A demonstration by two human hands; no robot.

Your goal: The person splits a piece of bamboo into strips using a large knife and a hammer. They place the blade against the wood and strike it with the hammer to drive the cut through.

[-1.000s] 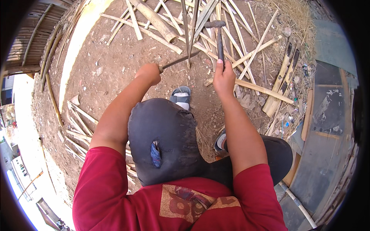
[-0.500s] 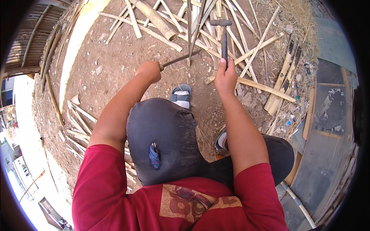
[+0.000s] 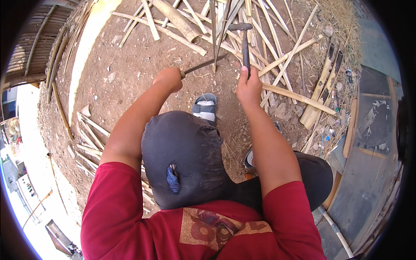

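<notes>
My left hand is closed around the handle of a knife, its long dark blade pointing right and slightly away from me. Near its tip, the blade crosses the lower end of dark, narrow bamboo strips that run in from the top edge; whether it cuts into them I cannot tell. A hammer with a dark handle is gripped in my right hand, thumb along the shaft. The hammer head is beside the strips, on their right, beyond the blade.
Split bamboo pieces lie crossed on the dirt ground ahead and to the right, with a thick bamboo pole among them. More slats are piled at left. My sandalled foot rests below the blade. Dark panels border the right side.
My right hand and the hammer have shifted a little left, bringing the hammer head closer to the strips. My left hand and the knife are almost where they were.
</notes>
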